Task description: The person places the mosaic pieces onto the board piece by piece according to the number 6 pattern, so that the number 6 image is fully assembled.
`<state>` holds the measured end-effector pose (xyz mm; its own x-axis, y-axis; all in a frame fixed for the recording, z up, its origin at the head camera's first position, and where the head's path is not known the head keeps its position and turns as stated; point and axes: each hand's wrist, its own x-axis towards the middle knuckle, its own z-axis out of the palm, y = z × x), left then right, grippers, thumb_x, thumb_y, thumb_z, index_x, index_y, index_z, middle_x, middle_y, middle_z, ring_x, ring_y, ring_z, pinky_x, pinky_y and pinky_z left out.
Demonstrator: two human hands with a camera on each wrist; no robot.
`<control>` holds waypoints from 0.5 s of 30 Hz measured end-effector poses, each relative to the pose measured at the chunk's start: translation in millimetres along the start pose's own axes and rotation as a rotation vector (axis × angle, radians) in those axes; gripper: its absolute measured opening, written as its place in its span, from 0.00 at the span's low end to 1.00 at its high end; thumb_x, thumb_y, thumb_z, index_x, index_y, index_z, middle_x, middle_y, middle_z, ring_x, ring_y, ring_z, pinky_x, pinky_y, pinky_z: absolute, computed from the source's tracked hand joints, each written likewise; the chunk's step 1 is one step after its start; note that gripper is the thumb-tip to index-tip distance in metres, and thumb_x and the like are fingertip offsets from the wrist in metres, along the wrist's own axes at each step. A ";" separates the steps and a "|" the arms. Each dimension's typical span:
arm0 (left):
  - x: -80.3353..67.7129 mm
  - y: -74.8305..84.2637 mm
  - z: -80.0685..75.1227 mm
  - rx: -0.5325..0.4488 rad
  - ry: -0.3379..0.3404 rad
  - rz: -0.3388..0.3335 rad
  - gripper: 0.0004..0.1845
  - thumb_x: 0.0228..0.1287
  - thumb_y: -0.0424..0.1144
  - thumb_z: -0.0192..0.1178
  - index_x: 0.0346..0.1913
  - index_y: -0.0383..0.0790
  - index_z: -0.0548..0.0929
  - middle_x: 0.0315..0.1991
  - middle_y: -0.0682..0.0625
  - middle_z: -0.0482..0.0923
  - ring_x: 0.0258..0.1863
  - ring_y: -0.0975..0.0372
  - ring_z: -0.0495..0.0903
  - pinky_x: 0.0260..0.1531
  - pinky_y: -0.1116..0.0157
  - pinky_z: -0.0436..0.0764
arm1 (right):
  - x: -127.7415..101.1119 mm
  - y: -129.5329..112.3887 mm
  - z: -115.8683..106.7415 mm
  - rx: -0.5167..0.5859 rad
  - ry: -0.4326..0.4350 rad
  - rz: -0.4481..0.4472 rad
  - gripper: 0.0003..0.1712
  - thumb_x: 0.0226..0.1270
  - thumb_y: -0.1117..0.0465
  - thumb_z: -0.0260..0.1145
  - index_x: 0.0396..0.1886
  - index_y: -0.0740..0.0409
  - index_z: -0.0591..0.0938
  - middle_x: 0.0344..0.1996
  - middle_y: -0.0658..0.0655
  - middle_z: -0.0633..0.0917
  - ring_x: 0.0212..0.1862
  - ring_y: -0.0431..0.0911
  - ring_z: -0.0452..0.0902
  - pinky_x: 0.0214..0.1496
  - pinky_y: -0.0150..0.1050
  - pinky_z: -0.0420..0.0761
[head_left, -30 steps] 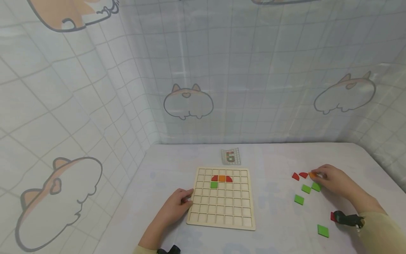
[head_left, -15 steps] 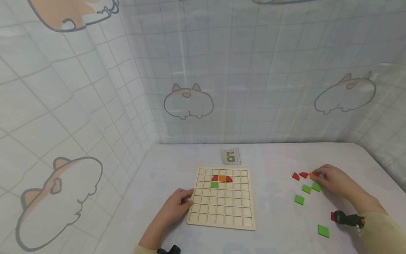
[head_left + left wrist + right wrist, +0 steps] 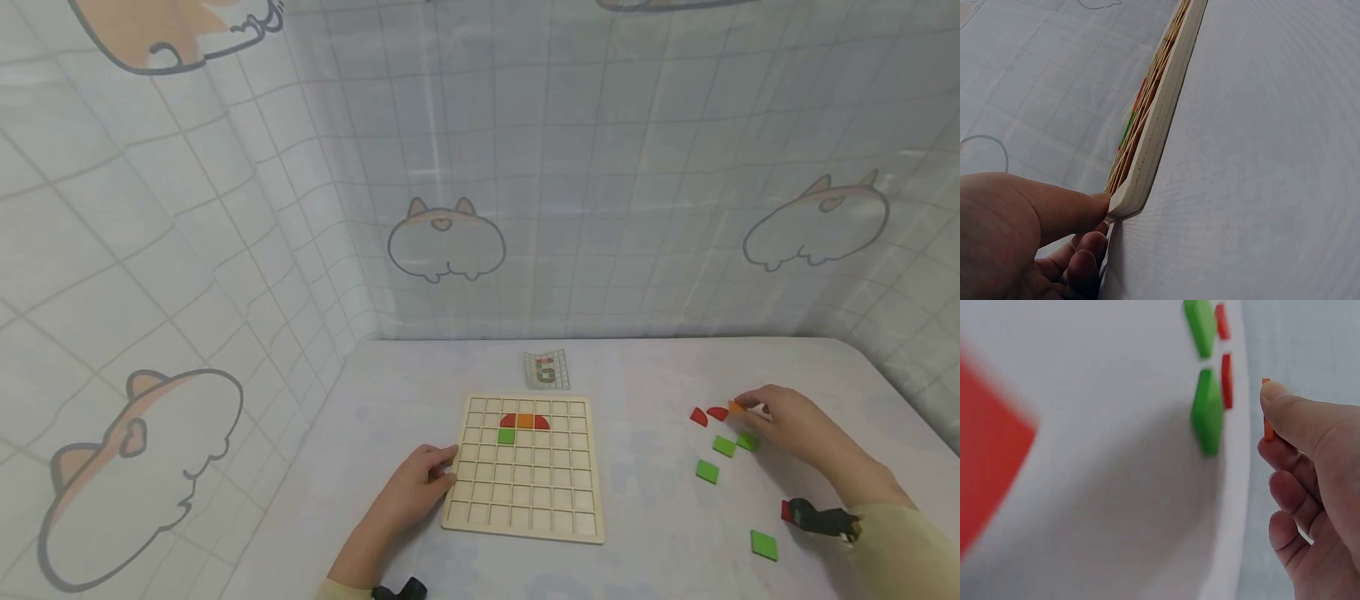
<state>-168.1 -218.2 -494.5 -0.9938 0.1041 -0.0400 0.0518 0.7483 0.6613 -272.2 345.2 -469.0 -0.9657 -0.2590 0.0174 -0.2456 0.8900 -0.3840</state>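
Green square tile (image 3: 763, 545) lies nearest on the bench (image 3: 660, 517), just behind the right wrist, with a red piece (image 3: 786, 510) beside it. Left hand (image 3: 417, 488) grips the wooden grid board (image 3: 525, 500) at its left edge, thumb on top and fingers curled below. Farther out, the right hand (image 3: 787, 421) pinches an orange tile (image 3: 738, 407) at its fingertips, lifted off the bench. More green tiles (image 3: 723, 446) and two red quarter pieces (image 3: 708, 414) lie just left of that grip. A pattern card (image 3: 546, 369) lies beyond the board.
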 end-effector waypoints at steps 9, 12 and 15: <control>-0.6 0.5 -0.2 -0.010 -0.003 -0.008 0.25 0.66 0.38 0.65 0.65 0.39 0.78 0.43 0.54 0.74 0.38 0.62 0.71 0.38 0.64 0.74 | 2.9 -38.3 -6.3 0.002 0.048 -0.139 0.16 0.64 0.58 0.71 0.47 0.63 0.85 0.42 0.59 0.84 0.45 0.59 0.78 0.48 0.59 0.77; -1.2 1.9 -0.8 -0.004 -0.005 -0.008 0.25 0.66 0.38 0.65 0.65 0.39 0.78 0.42 0.54 0.74 0.38 0.62 0.71 0.38 0.63 0.74 | 4.4 -51.5 -4.8 0.016 0.057 -0.159 0.15 0.64 0.60 0.71 0.48 0.63 0.85 0.43 0.59 0.84 0.46 0.59 0.78 0.48 0.58 0.77; -1.9 3.3 -1.5 -0.004 -0.008 -0.006 0.25 0.66 0.38 0.65 0.65 0.39 0.78 0.42 0.54 0.73 0.38 0.62 0.71 0.38 0.63 0.74 | 7.0 -63.6 -1.5 0.041 0.065 -0.191 0.14 0.64 0.62 0.70 0.48 0.63 0.85 0.43 0.58 0.84 0.47 0.58 0.78 0.48 0.56 0.79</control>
<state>-166.2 -216.9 -491.1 -0.9933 0.1043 -0.0499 0.0450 0.7462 0.6642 -263.4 287.4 -443.1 -0.9057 -0.3956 0.1522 -0.4222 0.8107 -0.4056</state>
